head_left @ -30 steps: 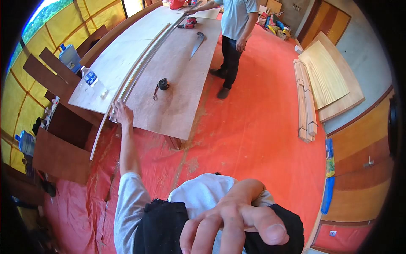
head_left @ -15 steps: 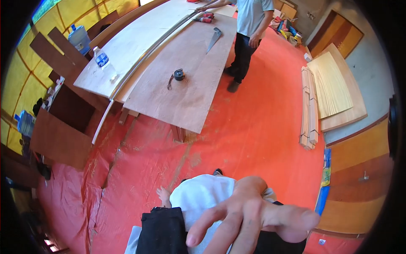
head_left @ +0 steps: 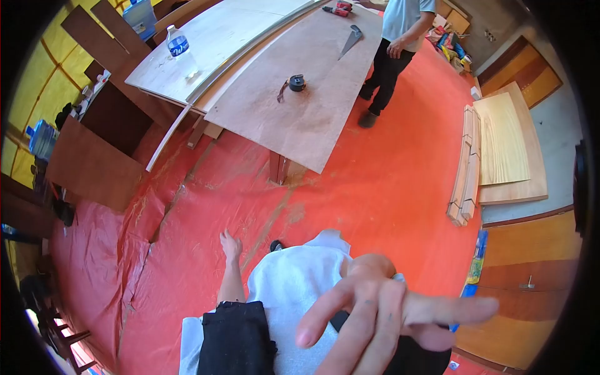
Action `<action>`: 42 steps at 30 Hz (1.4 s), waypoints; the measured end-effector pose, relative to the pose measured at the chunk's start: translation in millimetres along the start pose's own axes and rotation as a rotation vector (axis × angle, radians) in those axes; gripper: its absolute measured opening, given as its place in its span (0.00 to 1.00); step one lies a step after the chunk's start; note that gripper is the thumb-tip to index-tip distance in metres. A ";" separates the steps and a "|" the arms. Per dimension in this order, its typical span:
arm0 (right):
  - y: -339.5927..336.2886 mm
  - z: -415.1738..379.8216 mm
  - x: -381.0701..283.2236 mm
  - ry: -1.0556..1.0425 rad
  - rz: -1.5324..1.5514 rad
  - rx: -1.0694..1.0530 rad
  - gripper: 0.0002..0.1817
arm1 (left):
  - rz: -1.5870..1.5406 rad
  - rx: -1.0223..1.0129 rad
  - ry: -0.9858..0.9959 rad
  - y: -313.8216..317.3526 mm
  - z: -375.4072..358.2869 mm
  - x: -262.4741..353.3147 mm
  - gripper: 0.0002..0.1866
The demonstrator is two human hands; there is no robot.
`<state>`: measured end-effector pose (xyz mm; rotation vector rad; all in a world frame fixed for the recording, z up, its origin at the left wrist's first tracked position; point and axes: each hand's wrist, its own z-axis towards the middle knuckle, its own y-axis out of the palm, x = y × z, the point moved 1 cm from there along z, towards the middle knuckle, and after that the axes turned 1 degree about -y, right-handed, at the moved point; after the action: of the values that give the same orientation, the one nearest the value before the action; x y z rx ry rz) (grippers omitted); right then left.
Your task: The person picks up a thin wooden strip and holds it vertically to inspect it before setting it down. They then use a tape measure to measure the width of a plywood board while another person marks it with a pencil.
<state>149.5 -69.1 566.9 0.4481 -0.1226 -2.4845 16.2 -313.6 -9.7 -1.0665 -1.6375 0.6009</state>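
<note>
My right hand point(head_left: 381, 306) is large in the foreground at the bottom, its fingers spread and nothing between them. To the left, beside my light shirt point(head_left: 300, 275), my left hand point(head_left: 231, 244) hangs over the red floor covering point(head_left: 206, 219) with its fingers apart and empty. Neither hand touches the wooden board point(head_left: 269, 119) in front of me. On that board lie a black tape measure point(head_left: 297, 82), a handsaw point(head_left: 352, 41) and a red power tool point(head_left: 341, 9).
A person point(head_left: 400, 44) stands at the board's right side. A water bottle point(head_left: 177, 42) stands on the white panel point(head_left: 206, 37), beside a long metal strip point(head_left: 250, 49). Bundled wood strips point(head_left: 467, 165) and leaning panels point(head_left: 506, 144) are at right, brown boards point(head_left: 94, 169) at left.
The view has shifted, so the board and tools appear higher and further right. My left hand has come further out from my body. The other person's far arm is less visible.
</note>
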 end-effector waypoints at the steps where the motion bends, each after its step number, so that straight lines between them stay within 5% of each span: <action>1: -1.3 -7.6 0.3 -0.015 -0.014 0.021 0.35 | -0.031 0.018 0.024 -7.2 9.4 8.5 0.37; 5: -31.0 -43.3 19.4 0.076 -0.162 0.257 0.39 | -0.081 0.160 0.120 -19.0 29.0 18.7 0.32; 8: -72.4 -97.9 43.3 0.364 -0.310 0.458 0.37 | -0.058 0.040 0.050 -21.6 24.2 8.1 0.21; 11: -94.4 -176.2 69.5 0.790 -0.513 0.758 0.23 | -0.075 -0.007 -0.085 -29.3 -13.4 3.3 0.12; 15: -155.1 -304.9 90.5 1.209 -0.454 0.785 0.17 | 0.067 -0.037 -0.237 -2.0 -55.7 -39.6 0.16; 19: -263.1 -302.7 123.8 1.147 -0.750 1.006 0.06 | 0.030 -0.289 -0.265 -1.1 -79.7 -57.0 0.16; 21: -369.3 -316.9 154.2 1.093 -0.893 1.030 0.04 | 0.025 -0.315 -0.328 -18.6 -82.2 -48.5 0.16; 24: -501.2 -289.6 184.1 1.185 -1.557 0.888 0.19 | -0.028 -0.234 -0.512 -31.3 -61.5 -31.3 0.15; 26: -550.2 -268.2 198.2 1.144 -1.817 0.930 0.31 | -0.048 -0.067 -0.387 -37.7 -44.7 -21.1 0.14; 28: -578.2 -252.7 208.7 1.293 -1.774 0.935 0.35 | -0.086 0.059 -0.317 -41.1 -30.9 -6.3 0.14; 33: -594.7 -223.6 231.4 1.475 -1.828 0.802 0.46 | -0.321 0.143 -0.233 -44.6 11.1 67.0 0.16; 37: -595.7 -260.6 260.4 0.966 -1.655 0.797 0.49 | -0.474 -0.109 -0.016 -64.9 37.3 165.0 0.14; 42: -476.6 -291.3 262.3 1.047 -1.263 0.823 0.50 | -0.698 -0.051 0.187 -101.8 89.2 261.0 0.16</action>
<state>-212.0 170.2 127.8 2.7645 -0.5558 -2.6871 -118.2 -124.3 170.7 -0.5026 -1.7202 -0.0035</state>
